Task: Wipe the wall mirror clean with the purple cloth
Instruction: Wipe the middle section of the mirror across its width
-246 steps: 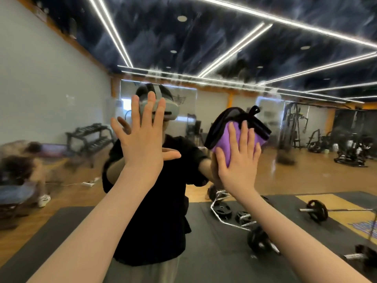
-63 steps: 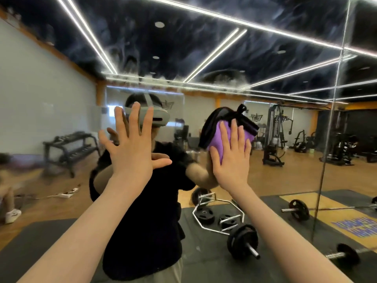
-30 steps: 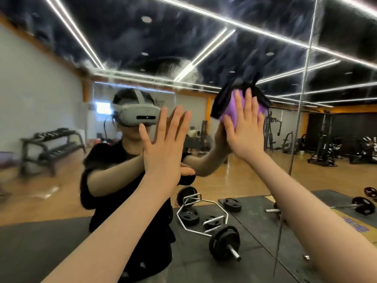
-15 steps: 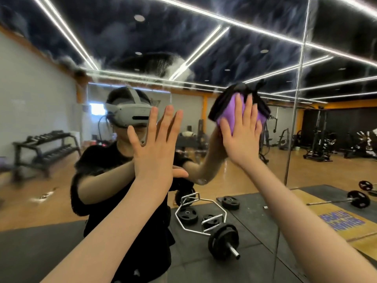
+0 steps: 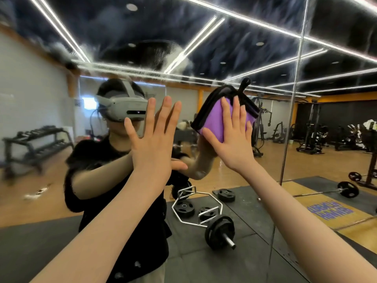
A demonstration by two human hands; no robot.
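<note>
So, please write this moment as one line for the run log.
step: wiping | right hand: flat, presses purple cloth on wall mirror | left hand: flat, fingers straight, holds nothing

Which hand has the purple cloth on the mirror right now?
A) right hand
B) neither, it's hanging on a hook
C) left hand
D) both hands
A: the right hand presses the purple cloth flat against the mirror with straight fingers, while the left hand is spread open with no cloth under it.
</note>
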